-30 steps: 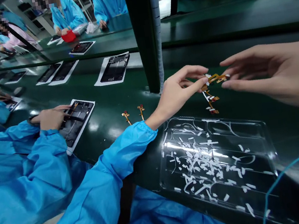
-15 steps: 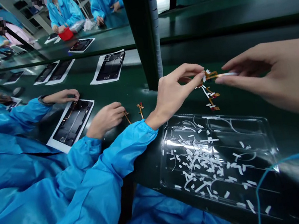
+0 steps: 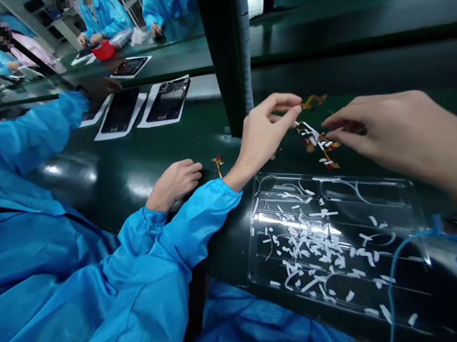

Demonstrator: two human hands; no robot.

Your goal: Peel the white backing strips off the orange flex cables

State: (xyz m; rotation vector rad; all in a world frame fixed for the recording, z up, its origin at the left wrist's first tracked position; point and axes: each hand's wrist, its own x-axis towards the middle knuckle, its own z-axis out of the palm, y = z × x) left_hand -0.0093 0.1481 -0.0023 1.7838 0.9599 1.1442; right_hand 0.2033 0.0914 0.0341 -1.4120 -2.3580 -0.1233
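My left hand (image 3: pixel 263 133) is closed in a pinch on an orange flex cable (image 3: pixel 310 103), whose free end points right. Just below lie more orange flex cables (image 3: pixel 329 146) with white strips on them, on the dark green table. My right hand (image 3: pixel 381 126) reaches in from the right, thumb and fingers drawn together at the edge of this group. Whether anything is between its fingertips is too small to make out. In front of both hands lies a clear plastic tray (image 3: pixel 407 189) scattered with many small white strips (image 3: pixel 309 239).
A co-worker's hand (image 3: pixel 176 185) rests left of my forearm, near another flex cable (image 3: pixel 218 165). Dark device panels (image 3: pixel 168 101) on white sheets lie further back. A dark post (image 3: pixel 226 50) rises beyond my left hand. A blue cord (image 3: pixel 392 289) crosses the tray's right side.
My right hand has left the cable in my left hand and come down to the lying cables. The co-worker's near panel has moved back beside the others, with that person's arm stretched there.
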